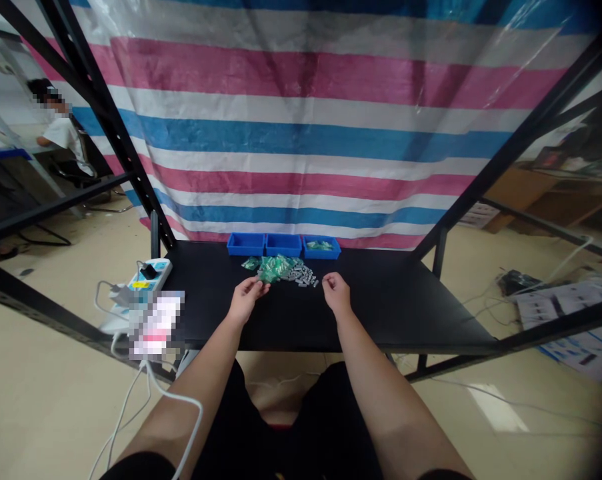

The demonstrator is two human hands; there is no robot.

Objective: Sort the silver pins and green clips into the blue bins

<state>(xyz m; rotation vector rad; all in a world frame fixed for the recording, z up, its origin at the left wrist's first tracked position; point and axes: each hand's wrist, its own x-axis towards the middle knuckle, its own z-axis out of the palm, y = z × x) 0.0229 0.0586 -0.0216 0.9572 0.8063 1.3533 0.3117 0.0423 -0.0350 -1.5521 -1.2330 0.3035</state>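
Note:
My left hand (245,299) hovers at the near edge of a heap of small green packets (275,269), its fingertips pinched close together. I cannot tell whether they hold a packet. My right hand (337,294) rests on the black tabletop (381,307) with its fingers loosely curled, just right of a row of small grey parts (301,274). It holds nothing that I can see. Three blue plastic bins stand in a row behind the heap, and the rightmost bin (321,247) contains green packets.
A white power strip (148,277) with cables lies at the table's left corner, beside a pixelated object (153,327). Black metal shelf posts (125,180) frame the table. A striped tarpaulin (301,133) hangs behind it. A seated person (61,130) is at far left.

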